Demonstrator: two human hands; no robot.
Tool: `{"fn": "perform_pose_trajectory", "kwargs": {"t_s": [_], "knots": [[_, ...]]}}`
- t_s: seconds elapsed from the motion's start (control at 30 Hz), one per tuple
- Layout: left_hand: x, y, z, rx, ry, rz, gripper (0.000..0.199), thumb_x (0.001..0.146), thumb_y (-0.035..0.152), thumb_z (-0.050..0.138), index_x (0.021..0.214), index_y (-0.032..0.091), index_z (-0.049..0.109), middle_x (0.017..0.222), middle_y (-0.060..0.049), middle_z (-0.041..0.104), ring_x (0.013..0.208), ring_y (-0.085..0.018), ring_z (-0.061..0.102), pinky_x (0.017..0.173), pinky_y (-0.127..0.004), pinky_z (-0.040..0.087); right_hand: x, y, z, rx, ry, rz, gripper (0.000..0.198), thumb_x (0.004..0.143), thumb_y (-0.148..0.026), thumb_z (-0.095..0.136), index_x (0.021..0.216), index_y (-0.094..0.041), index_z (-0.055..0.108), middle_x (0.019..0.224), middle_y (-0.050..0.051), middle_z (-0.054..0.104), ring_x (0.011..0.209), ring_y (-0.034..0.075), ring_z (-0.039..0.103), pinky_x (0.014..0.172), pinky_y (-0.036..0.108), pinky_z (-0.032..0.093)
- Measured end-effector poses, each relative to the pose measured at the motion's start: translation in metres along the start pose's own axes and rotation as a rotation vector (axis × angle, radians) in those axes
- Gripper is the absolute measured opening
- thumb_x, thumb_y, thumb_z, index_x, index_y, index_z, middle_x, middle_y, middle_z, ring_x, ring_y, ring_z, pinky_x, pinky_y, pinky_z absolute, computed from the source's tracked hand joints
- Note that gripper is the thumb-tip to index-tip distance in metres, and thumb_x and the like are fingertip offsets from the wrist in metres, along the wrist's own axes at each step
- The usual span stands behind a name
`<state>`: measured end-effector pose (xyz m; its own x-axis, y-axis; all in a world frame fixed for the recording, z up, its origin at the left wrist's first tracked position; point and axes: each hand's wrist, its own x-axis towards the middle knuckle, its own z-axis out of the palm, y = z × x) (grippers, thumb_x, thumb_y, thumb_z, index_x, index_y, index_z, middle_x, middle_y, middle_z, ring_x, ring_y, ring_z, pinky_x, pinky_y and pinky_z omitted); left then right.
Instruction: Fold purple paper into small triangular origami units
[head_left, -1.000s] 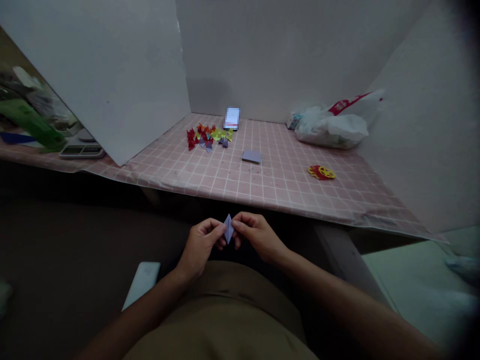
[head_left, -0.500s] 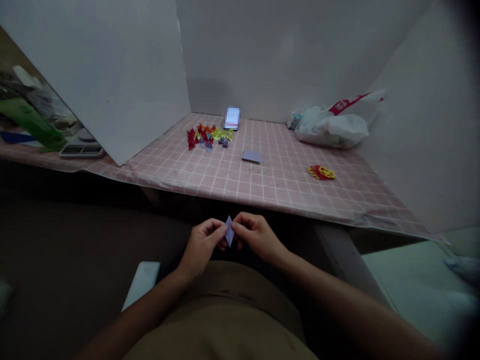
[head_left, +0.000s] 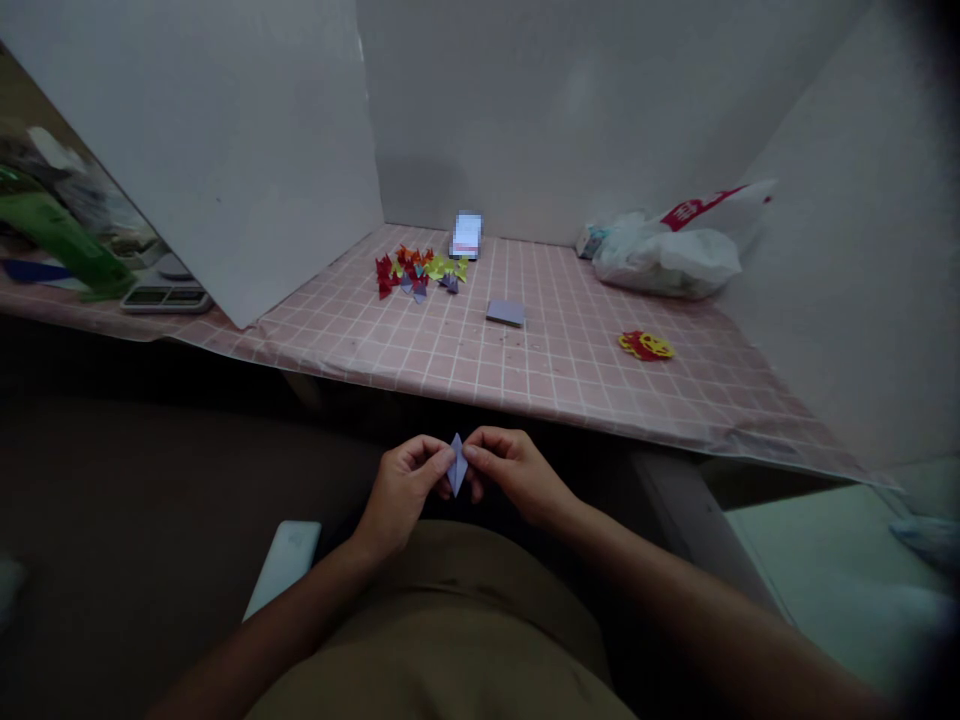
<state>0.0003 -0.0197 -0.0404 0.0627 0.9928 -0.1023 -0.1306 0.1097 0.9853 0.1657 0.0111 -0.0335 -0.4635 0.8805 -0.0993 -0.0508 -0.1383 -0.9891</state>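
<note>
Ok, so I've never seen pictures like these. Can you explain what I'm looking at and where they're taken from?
No machine here: every picture comes from one camera worn on someone's head, looking forward and down. The wearer's bare left hand and bare right hand pinch a small, pale purple, diamond-shaped piece of folded paper between them, in front of the table edge. On the pink tablecloth with a white grid lie a cluster of red, orange, yellow and purple folded shapes, a flat, square, pale purple stack, a red and yellow openwork item and a white plastic bag with red print. A bright rectangular screen stands behind the cluster; its picture is blurred.
</note>
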Motion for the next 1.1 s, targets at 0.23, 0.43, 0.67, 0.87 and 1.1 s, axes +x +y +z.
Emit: {"fn": "perform_pose_trajectory", "kwargs": {"t_s": [0.23,0.43,0.67,0.87,1.1], "knots": [[-0.0003,0.0007,0.0004,0.016,0.013,0.006,0.019,0.082,0.031,0.068,0.071,0.015,0.065,0.059,0.003,0.061,0.055,-0.010,0.053,0.058,-0.023,0.043,-0.0006,0.0006,-0.0003,-0.049,0.017,-0.018,0.022,0.082,-0.035,0.067,0.073,-0.016,0.061,0.062,-0.003,0.059,0.047,0.008,0.055,0.047,0.022,0.040],[-0.0002,0.0004,0.0007,0.026,0.006,0.011,0.020,0.082,0.031,0.067,0.071,0.016,0.064,0.059,0.003,0.060,0.055,-0.010,0.053,0.058,-0.023,0.042,-0.0013,-0.0019,0.0009,-0.103,0.029,-0.016,0.023,0.083,-0.035,0.064,0.072,-0.016,0.061,0.061,-0.003,0.059,0.046,0.008,0.054,0.047,0.022,0.039],[0.0000,0.0015,0.0032,0.015,-0.003,0.006,0.021,0.083,0.033,0.067,0.072,0.015,0.065,0.060,0.002,0.060,0.056,-0.010,0.053,0.057,-0.023,0.043,-0.0029,-0.0024,0.0055,-0.221,0.101,-0.074,0.023,0.085,-0.032,0.059,0.069,-0.017,0.057,0.057,-0.004,0.054,0.046,0.008,0.050,0.047,0.022,0.038],[0.0020,0.0020,0.0025,0.020,-0.027,-0.014,0.021,0.080,0.034,0.070,0.073,0.015,0.066,0.063,0.002,0.060,0.057,-0.010,0.053,0.057,-0.023,0.043,-0.0054,-0.0032,0.0068,-0.299,0.147,-0.115,0.024,0.086,-0.031,0.058,0.066,-0.017,0.055,0.059,-0.003,0.053,0.049,0.009,0.049,0.047,0.022,0.037],[0.0029,0.0039,-0.0024,0.020,-0.185,-0.101,0.024,0.079,0.035,0.070,0.068,0.015,0.065,0.060,0.002,0.058,0.055,-0.009,0.048,0.056,-0.023,0.038,-0.0027,-0.0052,-0.0005,-0.188,0.007,-0.058,0.029,0.087,-0.041,0.061,0.071,-0.017,0.055,0.057,-0.003,0.056,0.046,0.009,0.050,0.047,0.022,0.036]]}}
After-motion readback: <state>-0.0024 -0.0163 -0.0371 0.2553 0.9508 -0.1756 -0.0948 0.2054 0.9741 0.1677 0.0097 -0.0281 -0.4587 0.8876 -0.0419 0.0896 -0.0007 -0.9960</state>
